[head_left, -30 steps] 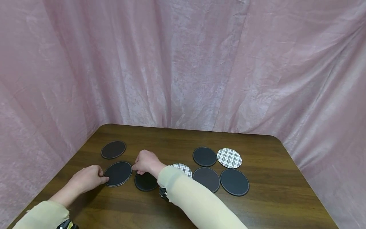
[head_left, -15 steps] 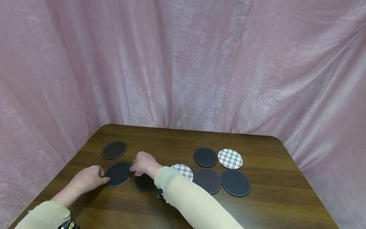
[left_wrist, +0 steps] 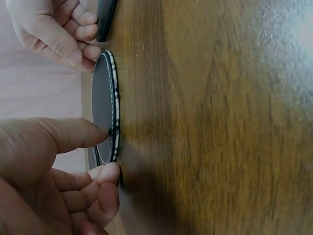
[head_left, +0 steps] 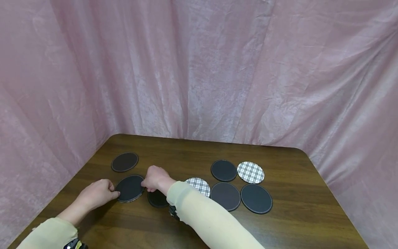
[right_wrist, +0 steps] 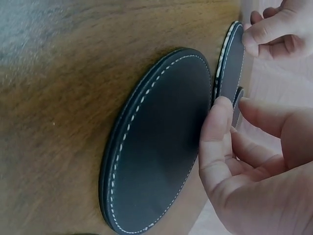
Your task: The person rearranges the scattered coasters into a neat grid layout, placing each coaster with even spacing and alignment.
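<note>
Stretching back to a rounded far edge, the wooden surface (head_left: 295, 221) meets pink cloth (head_left: 217, 69). Open wood runs along its right side and behind the middle, between the left coasters and the right-hand cluster (head_left: 256, 198). The dark coaster (head_left: 130, 188) lies near the left edge, with a brown coaster (head_left: 124, 162) farther back. The left hand (head_left: 95, 194) pinches its left rim; the right hand (head_left: 155, 179) pinches the opposite rim, both sets of fingers nearly closed. The right hand and wrist cover part of a black coaster (head_left: 157, 199), and the right sleeve (head_left: 208, 214) hides a bit of a checked coaster (head_left: 199, 185). The surface's near edge is cut off. Pale patterned edging shows beneath the gripped rim; whether that is its underside or a second coaster, I cannot tell.
</note>
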Motion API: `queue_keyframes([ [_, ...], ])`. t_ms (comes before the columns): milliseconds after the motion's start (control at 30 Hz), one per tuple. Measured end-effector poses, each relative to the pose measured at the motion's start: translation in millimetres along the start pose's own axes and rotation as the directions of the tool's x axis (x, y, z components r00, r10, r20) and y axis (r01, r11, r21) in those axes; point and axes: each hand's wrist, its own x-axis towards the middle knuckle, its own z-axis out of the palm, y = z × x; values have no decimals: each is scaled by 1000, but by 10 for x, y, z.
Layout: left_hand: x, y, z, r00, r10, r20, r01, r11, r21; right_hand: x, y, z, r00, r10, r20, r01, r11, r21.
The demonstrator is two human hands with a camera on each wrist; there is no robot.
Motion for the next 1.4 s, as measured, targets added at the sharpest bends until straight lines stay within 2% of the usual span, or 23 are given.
queue_keyframes([
  [100, 11, 8, -7, 1000, -12, 13, 12, 1000, -5, 73, 37, 54, 1000, -2, -7, 2, 1000, -8],
  [267, 21, 18, -14, 1000, -24, 13, 25, 999, -20, -6, 21, 11, 999, -20, -43, 17, 997, -81],
  [400, 31, 21, -11, 999, -16, -43, 15, 999, -35, -200, -40, -116, 993, -53, -101, 42, 993, -111],
  [567, 47, 30, -5, 991, -19, -133, 10, 998, -64, -663, -156, -475, 986, -75, -149, 72, 997, -22],
  [633, 59, 45, -10, 988, -25, -155, 13, 997, -77, -863, -216, -640, 986, -60, -156, 66, 997, 32],
  [733, 91, 78, -15, 983, -29, -179, 13, 996, -86, -990, -220, -719, 979, -36, -199, 58, 993, 106],
  [933, 173, 172, -25, 979, -24, -203, 9, 997, -74, -1020, -152, -760, 973, 26, -227, 45, 953, 298],
  [1200, 309, 363, -46, 977, -8, -214, -9, 997, -80, -964, -5, -861, 961, 49, -271, 39, 950, 310],
  [1333, 357, 462, -42, 979, -3, -203, -15, 996, -90, -936, 95, -906, 961, 72, -265, 32, 929, 369],
  [1400, 388, 523, -41, 979, 2, -202, -21, 995, -94, -950, 147, -947, 961, 81, -264, 38, 907, 419],
])
